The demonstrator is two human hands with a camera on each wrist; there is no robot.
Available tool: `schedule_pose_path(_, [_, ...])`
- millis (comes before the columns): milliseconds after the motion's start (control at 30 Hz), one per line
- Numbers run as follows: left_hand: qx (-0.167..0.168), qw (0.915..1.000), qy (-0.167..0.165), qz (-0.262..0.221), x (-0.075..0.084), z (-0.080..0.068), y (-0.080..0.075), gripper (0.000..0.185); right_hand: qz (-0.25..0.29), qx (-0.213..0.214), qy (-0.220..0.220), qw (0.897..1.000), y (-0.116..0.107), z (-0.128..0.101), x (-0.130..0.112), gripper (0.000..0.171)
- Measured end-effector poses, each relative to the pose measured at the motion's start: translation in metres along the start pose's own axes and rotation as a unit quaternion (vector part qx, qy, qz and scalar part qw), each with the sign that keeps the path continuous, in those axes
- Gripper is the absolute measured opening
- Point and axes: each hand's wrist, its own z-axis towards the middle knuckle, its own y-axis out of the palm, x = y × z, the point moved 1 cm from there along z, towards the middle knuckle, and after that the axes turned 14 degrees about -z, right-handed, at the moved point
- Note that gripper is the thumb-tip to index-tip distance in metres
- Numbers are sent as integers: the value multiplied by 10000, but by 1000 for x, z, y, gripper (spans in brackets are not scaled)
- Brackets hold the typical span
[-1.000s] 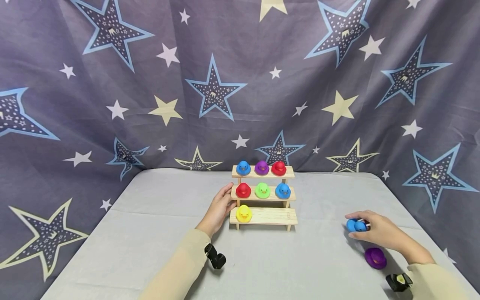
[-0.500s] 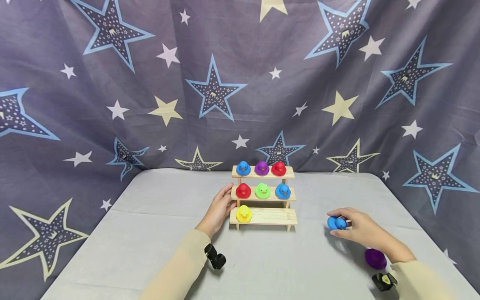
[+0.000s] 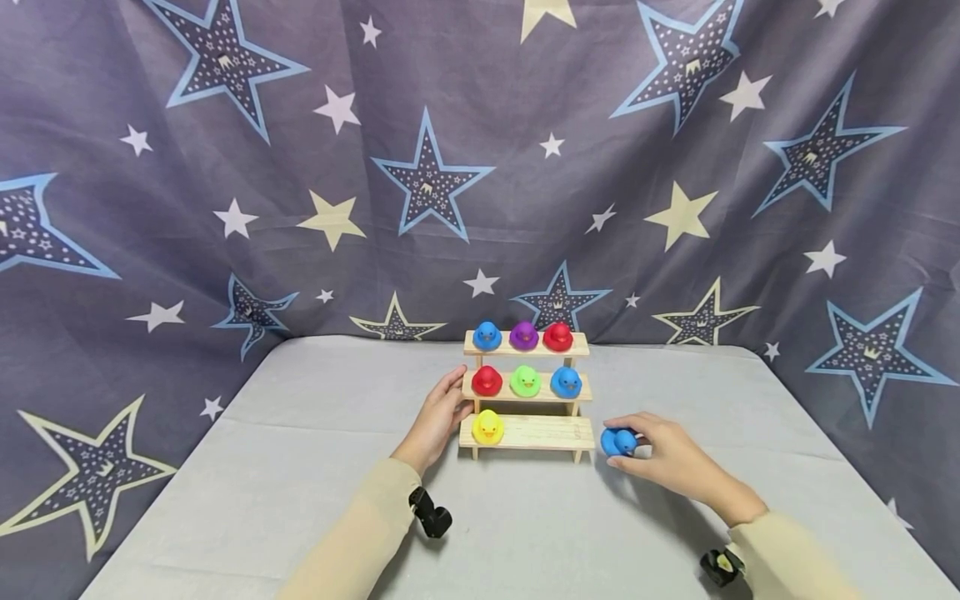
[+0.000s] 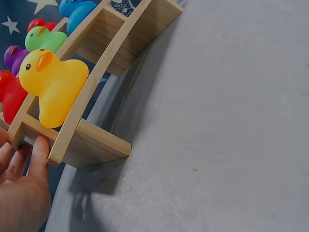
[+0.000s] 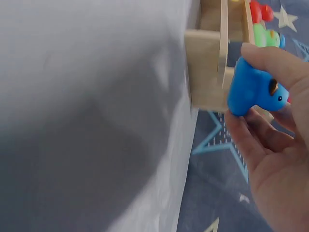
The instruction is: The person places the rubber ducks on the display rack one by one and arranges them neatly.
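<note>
Pale wooden shelf carries blue, purple, red, green and yellow ducks; grey tablecloth; purple-grey backdrop patterned with blue, cream, white stars.

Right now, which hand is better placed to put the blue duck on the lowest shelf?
Probably the right hand: it already pinches the blue duck beside the lowest shelf. The left hand rests against the rack's left end.

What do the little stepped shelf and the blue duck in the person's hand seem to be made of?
The stepped shelf looks like pale unfinished wood: visible grain, matte, square-cut edges. The blue duck held in the right hand looks like soft rubber or vinyl, judging by its smooth, rounded, one-colour body with a slight sheen; which of the two cannot be told by sight.
</note>
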Motion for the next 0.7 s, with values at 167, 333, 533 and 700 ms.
schedule_pose_path(167, [-30, 10000, 7, 9, 0, -1, 0, 59, 91, -4, -79, 9999, 12, 12, -13, 47])
schedule_pose_path(333, [-42, 10000, -5, 15, 0, 0, 0, 60, 118, -52, -78, 9999, 23, 22, -26, 48])
schedule_pose_path(533, [-31, 10000, -12, 25, 0, 1, 0, 60, 12, -68, -42, 10000, 35, 33, -41, 48])
schedule_pose_path(700, [-34, 10000, 16, 19, 1, 0, 0, 59, 207, -68, -18, 9998, 42, 44, -52, 48])
